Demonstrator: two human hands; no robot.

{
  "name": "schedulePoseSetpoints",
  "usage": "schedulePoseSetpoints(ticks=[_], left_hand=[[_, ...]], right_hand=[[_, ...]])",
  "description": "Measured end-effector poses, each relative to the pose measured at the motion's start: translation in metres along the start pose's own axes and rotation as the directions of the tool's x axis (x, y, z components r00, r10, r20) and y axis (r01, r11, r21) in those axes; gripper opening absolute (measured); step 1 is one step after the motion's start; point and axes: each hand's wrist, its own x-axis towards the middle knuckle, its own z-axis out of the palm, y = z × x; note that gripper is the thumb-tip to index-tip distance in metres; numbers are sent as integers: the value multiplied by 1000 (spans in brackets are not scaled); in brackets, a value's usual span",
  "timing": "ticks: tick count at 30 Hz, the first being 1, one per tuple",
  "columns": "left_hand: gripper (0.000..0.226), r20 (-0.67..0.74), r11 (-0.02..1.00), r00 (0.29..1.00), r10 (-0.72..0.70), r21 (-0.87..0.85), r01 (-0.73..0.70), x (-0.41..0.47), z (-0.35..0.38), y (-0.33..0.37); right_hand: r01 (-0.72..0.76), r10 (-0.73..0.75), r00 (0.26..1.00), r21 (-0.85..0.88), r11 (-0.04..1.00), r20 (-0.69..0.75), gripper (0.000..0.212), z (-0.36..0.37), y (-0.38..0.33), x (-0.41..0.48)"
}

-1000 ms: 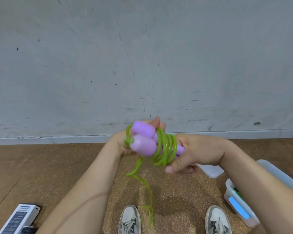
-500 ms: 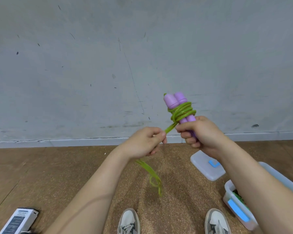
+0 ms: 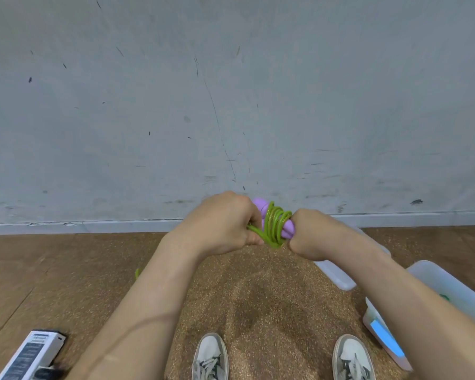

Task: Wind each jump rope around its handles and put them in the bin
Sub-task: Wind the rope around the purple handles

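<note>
My right hand (image 3: 310, 233) grips the purple handles (image 3: 287, 229); my left hand (image 3: 222, 223) pinches the green rope (image 3: 274, 226) coiled between them. The cord looks light and springy, so I'd hold it near the coils. The bin (image 3: 433, 281) sits below my right arm.

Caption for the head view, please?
Both hands, left and right, wind green rope around purple handles, bin nearby.

No text can be read anywhere. Dark printed lines are carried on the white rectangular cardboard box (image 3: 29, 353) at the floor's lower left corner, but they are too blurred to be made out.
</note>
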Motion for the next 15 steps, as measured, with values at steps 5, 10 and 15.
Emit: schedulePoseSetpoints(ticks=[5, 10, 15], left_hand=[[12, 160, 971, 986, 43, -240, -4, 0, 7, -3], [14, 259, 907, 964, 54, -416, 61, 3, 17, -4], [22, 324, 748, 937, 130, -652, 122, 4, 22, -11]], right_hand=[[87, -47, 980, -204, 975, 195, 17, 2, -11, -15], [207, -96, 942, -334, 920, 322, 14, 2, -16, -23], [348, -241, 859, -170, 922, 452, 11, 0, -10, -25]])
